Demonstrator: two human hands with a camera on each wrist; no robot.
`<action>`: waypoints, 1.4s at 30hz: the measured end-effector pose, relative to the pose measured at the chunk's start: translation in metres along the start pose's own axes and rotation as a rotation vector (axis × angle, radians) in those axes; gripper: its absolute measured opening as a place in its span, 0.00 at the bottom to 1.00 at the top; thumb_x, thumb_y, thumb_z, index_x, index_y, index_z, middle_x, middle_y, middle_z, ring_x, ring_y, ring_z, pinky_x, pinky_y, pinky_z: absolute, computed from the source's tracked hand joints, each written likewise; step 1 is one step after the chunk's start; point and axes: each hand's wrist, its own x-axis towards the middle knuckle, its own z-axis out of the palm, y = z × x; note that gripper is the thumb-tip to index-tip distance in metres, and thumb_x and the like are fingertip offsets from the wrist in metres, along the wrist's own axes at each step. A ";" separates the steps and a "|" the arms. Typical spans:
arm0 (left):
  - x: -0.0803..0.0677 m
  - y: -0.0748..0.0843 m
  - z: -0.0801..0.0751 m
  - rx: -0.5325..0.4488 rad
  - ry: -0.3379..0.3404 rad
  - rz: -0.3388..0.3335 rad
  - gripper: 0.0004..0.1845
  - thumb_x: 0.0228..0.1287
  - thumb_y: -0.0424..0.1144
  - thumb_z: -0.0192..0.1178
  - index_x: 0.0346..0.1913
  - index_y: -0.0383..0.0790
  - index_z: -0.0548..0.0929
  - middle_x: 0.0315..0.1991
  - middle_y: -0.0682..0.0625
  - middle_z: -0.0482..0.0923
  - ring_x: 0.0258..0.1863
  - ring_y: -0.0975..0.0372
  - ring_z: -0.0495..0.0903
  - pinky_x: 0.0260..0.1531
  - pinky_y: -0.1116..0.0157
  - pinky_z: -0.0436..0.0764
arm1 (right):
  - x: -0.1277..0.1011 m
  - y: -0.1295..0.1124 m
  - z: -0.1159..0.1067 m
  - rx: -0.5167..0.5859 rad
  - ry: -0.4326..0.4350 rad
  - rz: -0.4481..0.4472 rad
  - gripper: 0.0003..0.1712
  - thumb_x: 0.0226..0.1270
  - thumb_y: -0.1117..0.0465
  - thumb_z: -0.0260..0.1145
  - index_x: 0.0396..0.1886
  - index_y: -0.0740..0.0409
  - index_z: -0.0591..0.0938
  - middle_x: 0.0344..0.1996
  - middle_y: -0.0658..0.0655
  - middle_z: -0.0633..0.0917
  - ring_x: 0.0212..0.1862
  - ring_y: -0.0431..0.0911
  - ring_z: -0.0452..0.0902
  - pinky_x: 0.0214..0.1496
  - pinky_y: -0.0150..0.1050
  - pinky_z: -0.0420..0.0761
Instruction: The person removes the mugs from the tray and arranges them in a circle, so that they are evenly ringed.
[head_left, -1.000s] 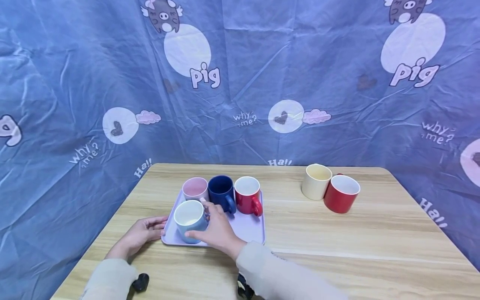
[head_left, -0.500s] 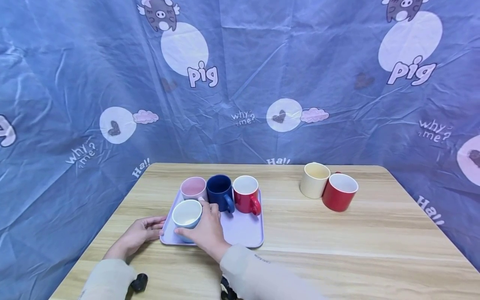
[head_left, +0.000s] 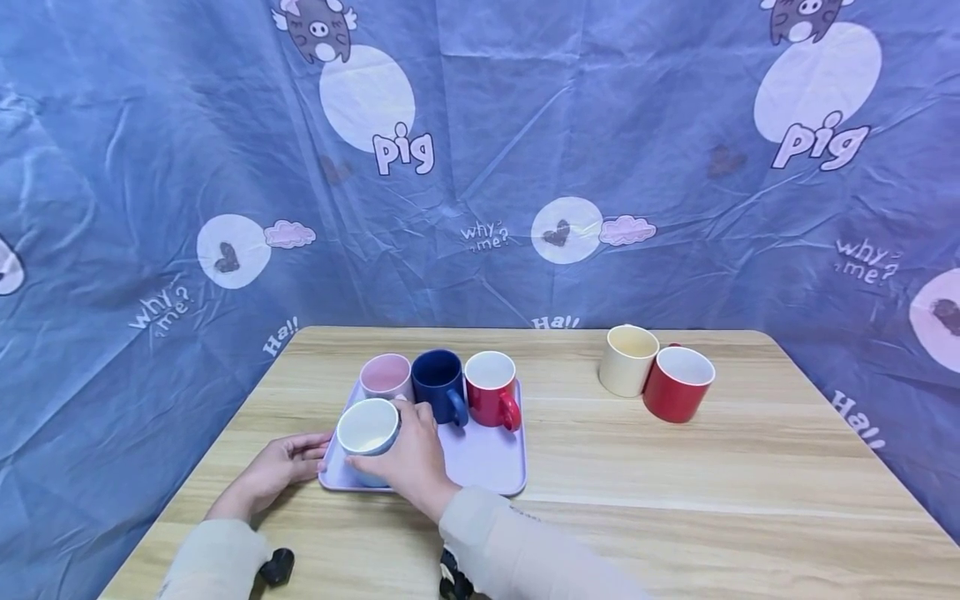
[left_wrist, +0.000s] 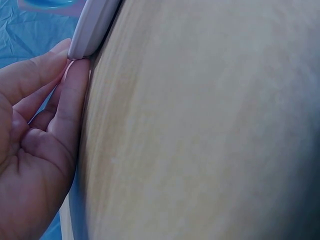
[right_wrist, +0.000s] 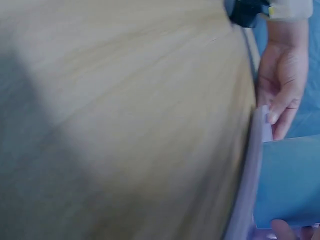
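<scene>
From head height I see the right hand [head_left: 416, 458] with its grip curled round a light blue, white-lined cylindrical mug [head_left: 366, 442], thumb on the near side, fingers towards the far right. That mug is at the near left of a flat lavender rectangular tray [head_left: 487, 458]; I can't tell whether its base touches down. Behind it, left to right, stand a pale pink mug [head_left: 386, 377], a navy blue mug [head_left: 437, 382] and a red, white-lined mug [head_left: 485, 408]. The left hand [head_left: 273, 471] has its grip loose, fingertips against the tray's left edge. Far right on the wood-grained worktop [head_left: 675, 500], a cream mug [head_left: 625, 371] sits just beside a second red mug [head_left: 675, 396].

The left wrist view shows those fingertips at the tray's pale rim, low to the worktop.

In the right wrist view, the light blue mug's side fills the near right, a right-hand fingertip against it, the left hand beyond.
</scene>
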 end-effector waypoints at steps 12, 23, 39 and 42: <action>0.000 0.000 0.000 -0.003 0.022 -0.022 0.33 0.58 0.26 0.63 0.63 0.15 0.61 0.58 0.28 0.70 0.49 0.67 0.78 0.49 0.71 0.77 | 0.023 -0.040 -0.037 0.017 0.012 -0.071 0.49 0.29 0.37 0.82 0.56 0.48 0.75 0.43 0.47 0.72 0.43 0.40 0.71 0.46 0.34 0.77; -0.002 -0.001 0.001 -0.004 0.022 -0.022 0.34 0.58 0.26 0.63 0.63 0.15 0.60 0.58 0.27 0.70 0.50 0.64 0.78 0.49 0.71 0.77 | 0.049 -0.064 -0.095 0.086 0.062 -0.131 0.49 0.32 0.40 0.82 0.57 0.51 0.76 0.43 0.49 0.72 0.43 0.41 0.72 0.44 0.36 0.77; -0.001 -0.003 0.002 -0.020 -0.002 0.005 0.33 0.58 0.24 0.61 0.62 0.13 0.59 0.57 0.26 0.71 0.47 0.70 0.78 0.48 0.71 0.78 | 0.073 -0.031 -0.180 0.018 0.239 -0.112 0.48 0.34 0.41 0.82 0.57 0.57 0.75 0.46 0.55 0.73 0.48 0.48 0.69 0.48 0.43 0.75; -0.001 -0.003 0.002 -0.025 0.003 -0.004 0.33 0.58 0.23 0.61 0.63 0.13 0.59 0.57 0.27 0.71 0.46 0.70 0.78 0.48 0.71 0.78 | 0.074 -0.019 -0.192 -0.002 0.259 -0.084 0.49 0.34 0.40 0.81 0.57 0.57 0.75 0.47 0.57 0.73 0.49 0.49 0.69 0.49 0.45 0.75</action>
